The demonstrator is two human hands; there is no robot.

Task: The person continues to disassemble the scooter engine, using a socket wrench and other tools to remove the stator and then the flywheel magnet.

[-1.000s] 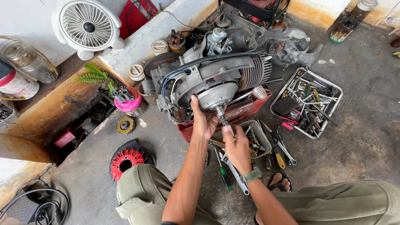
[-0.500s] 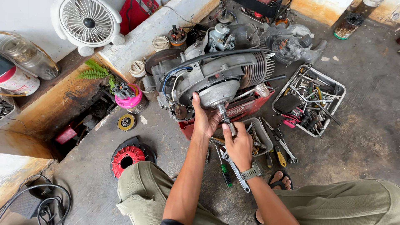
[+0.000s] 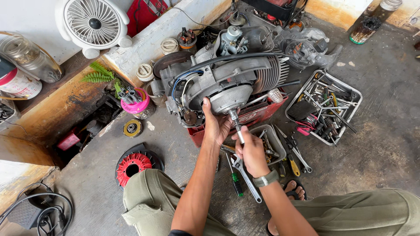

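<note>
- Resting on a red crate (image 3: pixel 262 114) on the concrete floor (image 3: pixel 376 144), the engine (image 3: pixel 227 78) is judged heavy, rigid and probably oily; it would best be steadied at its round cast housing, not at the thin cooling fins or the wires.
- The left hand (image 3: pixel 215 124) is laid open against the lower edge of the engine's round cover, fingers spread, nothing enclosed.
- The right hand (image 3: pixel 251 150) is closed around a slim metal tool (image 3: pixel 236 124), whose tip is set at the centre of the engine's cover.
- Both hands are placed just below the engine, touching it directly or through the tool.
- 2 wrenches (image 3: pixel 243 172) are seen below the engine, beside the right hand.
</note>
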